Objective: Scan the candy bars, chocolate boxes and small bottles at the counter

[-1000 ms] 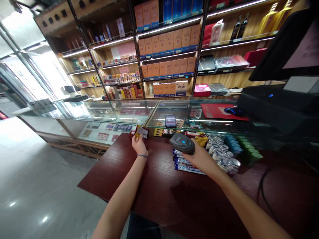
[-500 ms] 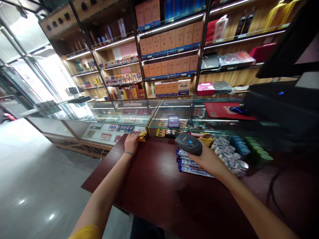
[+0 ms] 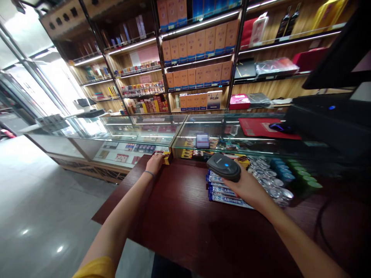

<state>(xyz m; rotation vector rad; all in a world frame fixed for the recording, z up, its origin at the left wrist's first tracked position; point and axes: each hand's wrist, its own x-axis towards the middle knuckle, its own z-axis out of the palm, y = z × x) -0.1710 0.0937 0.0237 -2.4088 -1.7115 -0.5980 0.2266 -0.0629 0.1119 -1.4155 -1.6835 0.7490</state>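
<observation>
In my right hand (image 3: 247, 187) is a black handheld barcode scanner (image 3: 223, 166) with a lit blue spot on top; my fingers are wrapped round its handle. Under it lie several blue-and-white wrapped bars (image 3: 228, 199), side by side on the dark red wooden counter (image 3: 179, 208). My left hand (image 3: 154, 163) is stretched forward to the counter's far left corner. Its fingers close over a small stack of yellow-and-brown packets (image 3: 167, 157) against the glass case; the fingertips are partly hidden.
Silver-topped cans (image 3: 271, 181), blue cans (image 3: 281, 170) and green cans (image 3: 304, 175) stand in rows at the right. Behind the counter runs a glass display case (image 3: 145, 129), with a small screen (image 3: 202, 140) on it. A mouse (image 3: 279, 127) rests on a red mat (image 3: 252, 125). A monitor (image 3: 333, 58) overhangs the right side.
My left hand has shifted slightly right, and more of the yellow-and-brown stack shows beside it. The scanner has moved slightly right in the view. Both holds look the same.
</observation>
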